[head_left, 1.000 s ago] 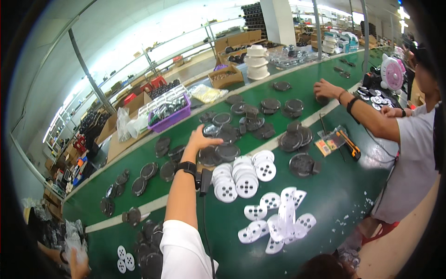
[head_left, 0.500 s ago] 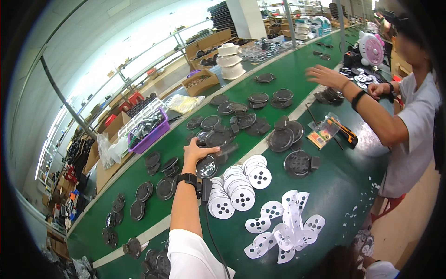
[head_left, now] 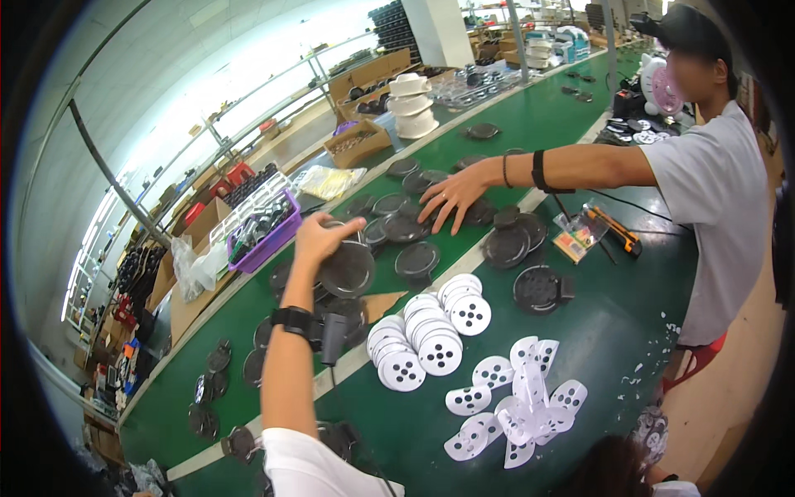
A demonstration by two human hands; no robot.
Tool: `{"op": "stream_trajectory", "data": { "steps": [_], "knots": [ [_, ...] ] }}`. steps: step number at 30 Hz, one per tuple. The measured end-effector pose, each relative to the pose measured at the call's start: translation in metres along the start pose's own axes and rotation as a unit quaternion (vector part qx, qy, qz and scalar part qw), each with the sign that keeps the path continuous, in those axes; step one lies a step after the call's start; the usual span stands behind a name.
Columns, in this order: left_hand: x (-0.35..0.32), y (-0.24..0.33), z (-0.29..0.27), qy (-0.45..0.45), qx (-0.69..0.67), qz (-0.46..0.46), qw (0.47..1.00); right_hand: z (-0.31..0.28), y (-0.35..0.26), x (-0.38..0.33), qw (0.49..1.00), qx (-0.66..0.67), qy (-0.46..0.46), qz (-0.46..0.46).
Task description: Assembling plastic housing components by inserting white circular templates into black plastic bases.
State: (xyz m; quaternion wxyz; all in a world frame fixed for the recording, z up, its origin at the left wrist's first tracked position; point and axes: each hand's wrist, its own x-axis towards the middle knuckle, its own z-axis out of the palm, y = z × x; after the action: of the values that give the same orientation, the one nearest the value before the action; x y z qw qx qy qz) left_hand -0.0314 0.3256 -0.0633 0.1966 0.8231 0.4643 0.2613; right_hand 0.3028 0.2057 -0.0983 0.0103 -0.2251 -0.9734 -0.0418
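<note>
A round black plastic disc [head_left: 348, 269] is tilted up off the green counter [head_left: 629, 306], its broad face turned toward the camera and its upper rim pinched in the person's left hand [head_left: 325, 238]. The fingers curl over that top edge, so the hand is closed on the disc and sits directly above it; the disc hangs down and a little to the right from the grip. The forearm reaches up from the lower edge of the view, with a black wrist strap [head_left: 296, 321] around it and a small dark device [head_left: 334, 338] dangling just beside the strap. The person's right hand is not in view, so its state cannot be told.

Just right of and below the lifted disc lies a row of white perforated discs [head_left: 426, 335], overlapping like fanned coins, and nearer the camera a loose heap of white cut-out pieces [head_left: 517, 398]. More black discs [head_left: 418, 258] lie flat around the held one, some touching each other. Beyond them a co-worker's hand [head_left: 451, 199], fingers spread and palm down, rests on a cluster of the black discs in mid-counter, the arm coming from the right. A purple bin [head_left: 265, 232] of dark parts stands at the far edge to the left, near a cardboard box [head_left: 358, 142].
</note>
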Motion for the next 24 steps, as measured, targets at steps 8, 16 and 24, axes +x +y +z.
{"op": "stream_trajectory", "data": {
  "steps": [8,16,24],
  "knots": [
    [-0.169,0.024,-0.078,-0.275,0.037,0.036,0.960,-0.006,0.075,-0.018,0.970,-0.215,-0.073,-0.085],
    [-0.164,-0.051,-0.082,-0.171,0.082,-0.050,0.981,-0.059,0.038,-0.097,0.930,-0.360,0.019,0.074],
    [-0.078,-0.183,-0.054,-0.229,0.104,-0.191,0.949,-0.068,-0.089,-0.223,0.847,-0.220,-0.271,0.401]
  ]
}}
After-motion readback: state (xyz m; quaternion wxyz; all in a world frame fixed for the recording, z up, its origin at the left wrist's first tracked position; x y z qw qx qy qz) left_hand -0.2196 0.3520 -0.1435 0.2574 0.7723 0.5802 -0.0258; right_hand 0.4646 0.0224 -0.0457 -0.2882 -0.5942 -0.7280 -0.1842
